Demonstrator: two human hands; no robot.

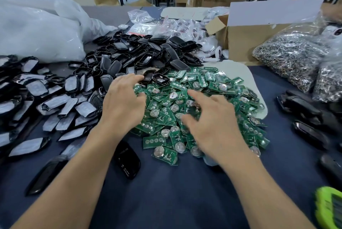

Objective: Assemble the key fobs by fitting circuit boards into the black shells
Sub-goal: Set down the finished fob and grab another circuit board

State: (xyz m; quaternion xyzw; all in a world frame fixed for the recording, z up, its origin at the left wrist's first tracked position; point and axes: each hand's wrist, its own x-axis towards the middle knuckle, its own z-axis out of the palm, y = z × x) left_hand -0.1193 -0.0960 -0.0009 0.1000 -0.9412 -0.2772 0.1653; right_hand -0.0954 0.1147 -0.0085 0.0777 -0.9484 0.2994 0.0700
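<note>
Grip loose, empty: left hand (123, 103) and right hand (212, 118) over circuit boards (218, 85).

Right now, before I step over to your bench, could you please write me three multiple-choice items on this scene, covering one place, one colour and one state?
1. Where does the lime-green object lie?
A. at the near right corner
B. at the far left
C. in the centre

2. What colour are the circuit boards?
A. red
B. green
C. blue

3. How is the right hand?
A. gripping a shell
B. open, fingers spread over the boards
C. a fist on bare cloth

Answers:
1 A, it sits at the view's lower right edge.
2 B, the whole pile is green.
3 B, its fingers are spread and hold nothing.
</note>
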